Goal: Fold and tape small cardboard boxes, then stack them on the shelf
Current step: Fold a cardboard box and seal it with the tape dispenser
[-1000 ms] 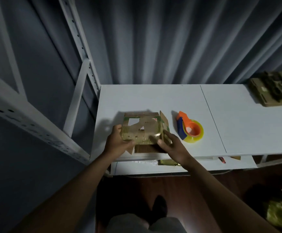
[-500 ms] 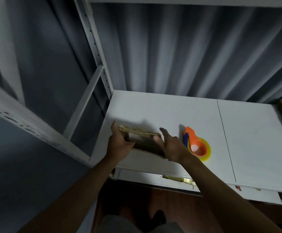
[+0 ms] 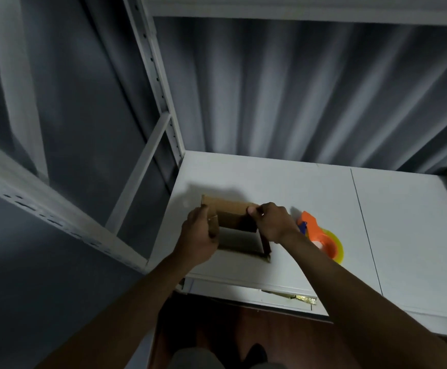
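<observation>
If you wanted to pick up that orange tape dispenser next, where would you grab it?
Probably by the orange handle of the tape dispenser, coming from above with the right hand beside it. The handle sticks up toward the box, while the yellow tape roll lies flat on the shelf.

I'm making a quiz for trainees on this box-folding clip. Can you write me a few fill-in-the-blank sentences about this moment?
1. The open cardboard box is held by ____ hands.
2. The tape dispenser lies to the ____ of the box.
3. The dispenser's body is ____ in colour.
4. The box rests on the white ____.

Missing words: both; right; orange; shelf
</observation>
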